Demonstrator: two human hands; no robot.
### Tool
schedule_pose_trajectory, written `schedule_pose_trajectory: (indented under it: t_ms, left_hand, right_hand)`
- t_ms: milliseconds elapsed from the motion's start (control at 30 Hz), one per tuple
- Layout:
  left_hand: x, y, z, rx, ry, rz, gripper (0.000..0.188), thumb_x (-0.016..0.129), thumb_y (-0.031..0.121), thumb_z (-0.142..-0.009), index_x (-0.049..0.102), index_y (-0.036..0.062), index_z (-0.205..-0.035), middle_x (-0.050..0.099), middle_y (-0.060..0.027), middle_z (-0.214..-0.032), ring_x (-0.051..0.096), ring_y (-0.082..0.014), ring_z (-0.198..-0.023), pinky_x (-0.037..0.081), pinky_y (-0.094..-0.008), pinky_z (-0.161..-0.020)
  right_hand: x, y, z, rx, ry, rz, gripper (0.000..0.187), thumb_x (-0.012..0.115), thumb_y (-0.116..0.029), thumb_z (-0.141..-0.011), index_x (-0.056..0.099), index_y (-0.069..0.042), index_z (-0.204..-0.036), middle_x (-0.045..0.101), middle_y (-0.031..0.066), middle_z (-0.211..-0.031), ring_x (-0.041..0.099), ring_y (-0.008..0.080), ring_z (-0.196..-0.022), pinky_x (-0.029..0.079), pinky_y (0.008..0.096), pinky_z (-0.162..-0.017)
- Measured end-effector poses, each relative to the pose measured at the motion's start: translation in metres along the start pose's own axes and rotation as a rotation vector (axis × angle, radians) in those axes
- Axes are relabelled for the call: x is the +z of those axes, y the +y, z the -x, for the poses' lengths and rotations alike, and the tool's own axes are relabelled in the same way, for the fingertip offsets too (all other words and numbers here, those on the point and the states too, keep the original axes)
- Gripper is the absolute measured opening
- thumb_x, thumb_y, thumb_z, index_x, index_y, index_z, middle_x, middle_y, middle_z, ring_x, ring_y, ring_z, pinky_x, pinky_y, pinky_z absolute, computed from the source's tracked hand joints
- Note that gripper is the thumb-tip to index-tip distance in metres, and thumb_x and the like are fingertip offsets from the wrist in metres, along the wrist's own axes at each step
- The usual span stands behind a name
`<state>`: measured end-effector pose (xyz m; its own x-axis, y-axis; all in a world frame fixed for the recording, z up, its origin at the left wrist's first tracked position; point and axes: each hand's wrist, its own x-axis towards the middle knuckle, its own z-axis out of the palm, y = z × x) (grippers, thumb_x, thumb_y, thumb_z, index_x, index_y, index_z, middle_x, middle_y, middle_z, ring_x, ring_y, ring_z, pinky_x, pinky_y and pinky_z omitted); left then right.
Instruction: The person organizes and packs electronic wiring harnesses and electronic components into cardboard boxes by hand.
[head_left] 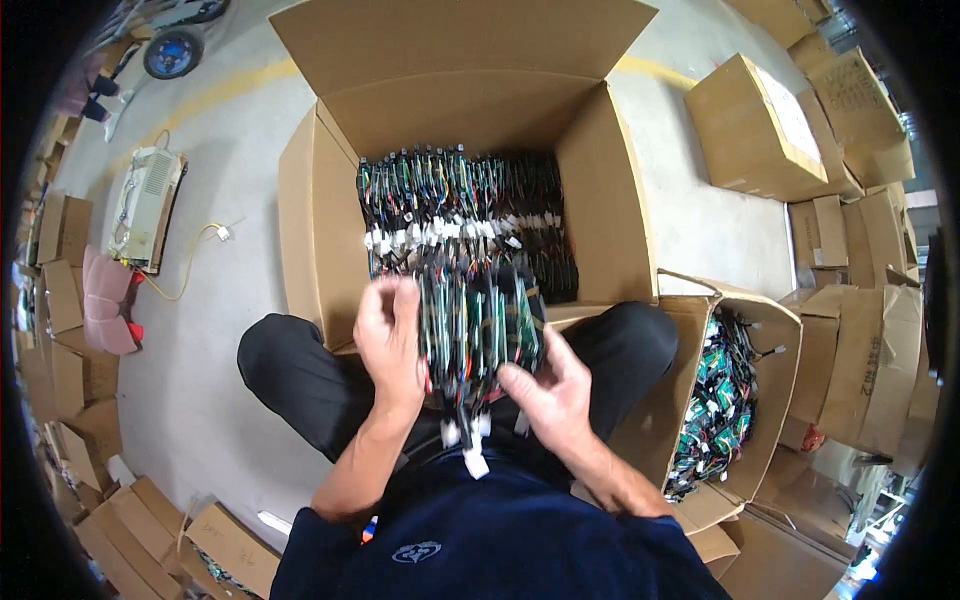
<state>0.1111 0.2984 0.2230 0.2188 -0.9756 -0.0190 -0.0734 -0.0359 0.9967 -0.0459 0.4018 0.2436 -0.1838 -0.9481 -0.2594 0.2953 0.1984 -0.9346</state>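
Between my hands is a bundle of green circuit boards (478, 325), standing on edge side by side, with black leads and white plugs hanging toward me. My left hand (388, 335) presses on the bundle's left side, its fingertips upward. On the right side my right hand (555, 390) grips it, thumb toward the near edge and fingers partly hidden. Just beyond, an open cardboard box (600, 190) holds packed rows of wired boards (430, 190) with white connectors (400, 238). The bundle is over the box's near edge and covers part of the rows.
At my right stands another open carton (775, 400) with loosely heaped boards and wires (718, 400). Closed boxes (750, 130) stand farther right. Left on the floor are a white appliance (145, 210) with a yellow cord (190, 270) and a pink cushion-like thing (108, 305). My bent knees flank the box's near side.
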Motion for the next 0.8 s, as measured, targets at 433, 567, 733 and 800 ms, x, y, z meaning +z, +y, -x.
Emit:
schedule_pose_trajectory:
  t_ms: [433,567,733,800]
  left_hand:
    - [0.160,-0.075,-0.143,-0.247,-0.339,0.142,0.043,0.073,0.034,-0.099,0.070,-0.0060,-0.116,0.070,-0.0049,-0.098,0.059,-0.0111,-0.087,0.050,-0.0290,-0.078]
    - [0.195,-0.151,-0.162,-0.350,-0.357,-0.041,0.044,0.072,0.029,-0.100,0.068,-0.0080,-0.124,0.074,-0.0122,-0.111,0.065,-0.0161,-0.096,0.052,-0.0321,-0.087]
    - [0.210,-0.215,-0.182,-0.410,-0.134,0.061,0.046,0.066,0.029,-0.103,0.064,-0.0072,-0.131,0.074,-0.0153,-0.114,0.067,-0.0181,-0.101,0.053,-0.0345,-0.091]
    - [0.220,-0.248,-0.193,-0.445,-0.072,0.036,0.049,0.064,0.029,-0.104,0.059,-0.0042,-0.140,0.070,-0.0176,-0.129,0.065,-0.0231,-0.117,0.049,-0.0351,-0.102]
  right_hand:
    - [-0.100,-0.004,-0.259,0.080,-0.019,0.319,0.038,0.074,-0.009,-0.096,0.063,0.007,-0.128,0.073,0.0083,-0.109,0.068,0.0123,-0.091,0.058,0.0282,-0.083]
    - [-0.132,0.068,-0.304,0.209,0.061,0.252,0.038,0.073,-0.005,-0.094,0.062,0.007,-0.128,0.073,0.0096,-0.108,0.069,0.0134,-0.088,0.059,0.0284,-0.081]
    - [-0.129,0.109,-0.366,0.074,0.022,0.382,0.047,0.075,-0.004,-0.092,0.056,0.008,-0.134,0.071,0.0101,-0.116,0.067,0.0163,-0.100,0.055,0.0311,-0.092]
    - [-0.128,0.131,-0.392,0.014,0.022,0.408,0.048,0.075,-0.003,-0.091,0.057,0.006,-0.135,0.070,0.0079,-0.118,0.065,0.0147,-0.105,0.052,0.0307,-0.098]
